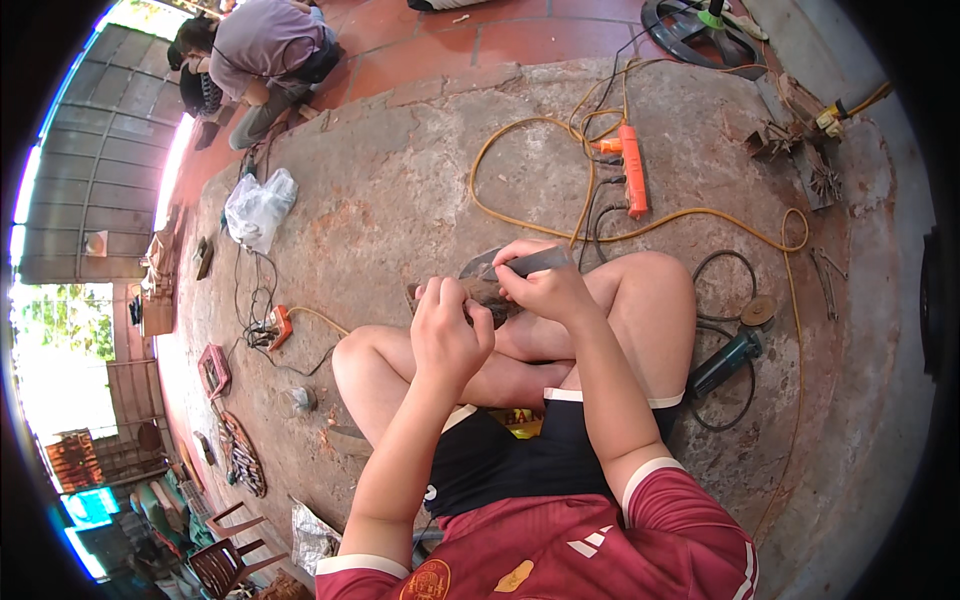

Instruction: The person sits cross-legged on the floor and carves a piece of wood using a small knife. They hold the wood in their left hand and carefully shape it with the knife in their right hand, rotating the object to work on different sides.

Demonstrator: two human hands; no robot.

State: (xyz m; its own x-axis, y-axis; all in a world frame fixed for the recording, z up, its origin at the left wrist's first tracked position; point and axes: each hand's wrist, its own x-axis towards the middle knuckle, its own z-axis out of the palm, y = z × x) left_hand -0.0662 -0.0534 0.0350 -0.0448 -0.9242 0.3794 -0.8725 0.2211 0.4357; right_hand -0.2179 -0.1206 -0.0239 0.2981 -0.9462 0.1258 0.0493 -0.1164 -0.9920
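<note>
My right hand (pixel 545 290) is closed around a flat grey metal piece (pixel 543 261), which sticks out past the fingers to the right. A thin, pointed grey blade-like part (pixel 478 265) shows left of those fingers; whether both are one piece, I cannot tell. Under and between my hands lies a rough, dark brown block (pixel 487 294), in front of my crossed legs. My left hand (pixel 450 325) has its fingers curled at the block's left end, and what they grip is hidden.
An orange power strip (pixel 633 172) with a yellow cord lies ahead. An angle grinder (pixel 727 363) rests by my right knee, its cable looping around. A plastic bag (pixel 260 208) and another orange socket (pixel 281 327) are at left. Another person (pixel 265 55) crouches far left.
</note>
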